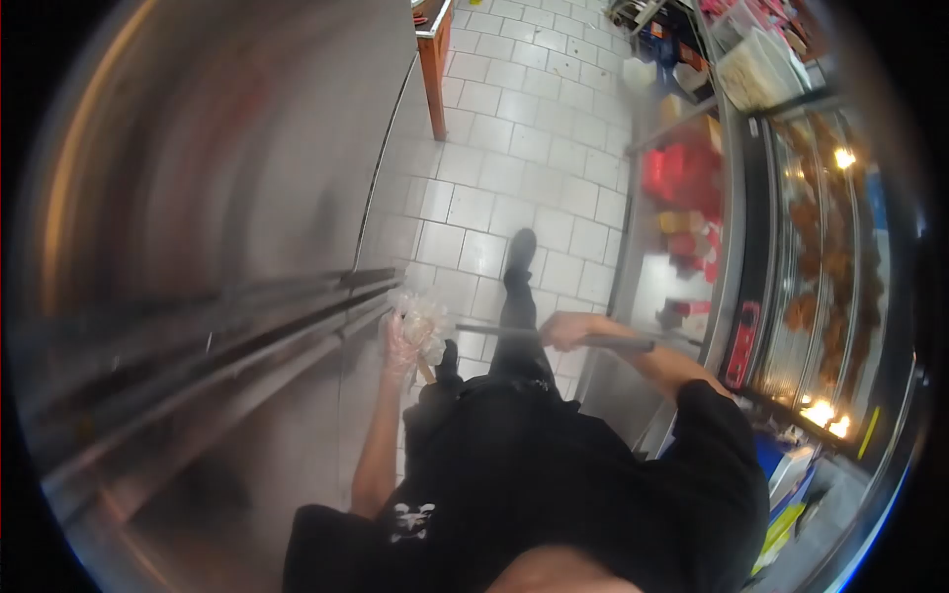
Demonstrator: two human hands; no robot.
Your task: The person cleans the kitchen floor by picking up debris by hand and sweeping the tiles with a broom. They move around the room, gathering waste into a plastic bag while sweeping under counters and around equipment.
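Observation:
A clear plastic glove covers my left hand (397, 348), which is closed on a crumpled translucent plastic bundle (425, 324) beside the metal surface at left. My right hand (565, 331) is bare and wrapped round a long dark handle (618, 342). The handle runs across in front of my body, and its thinner part (484, 328) reaches toward the plastic bundle. Whether the two touch is too blurred to tell.
A blurred metal unit (247, 178) fills the left side. A wooden-legged table (432, 84) stands ahead on the tiled floor (509, 138). Along the right are shelves with red items (682, 170) and a lit display case (766, 257) holding browned food (811, 247).

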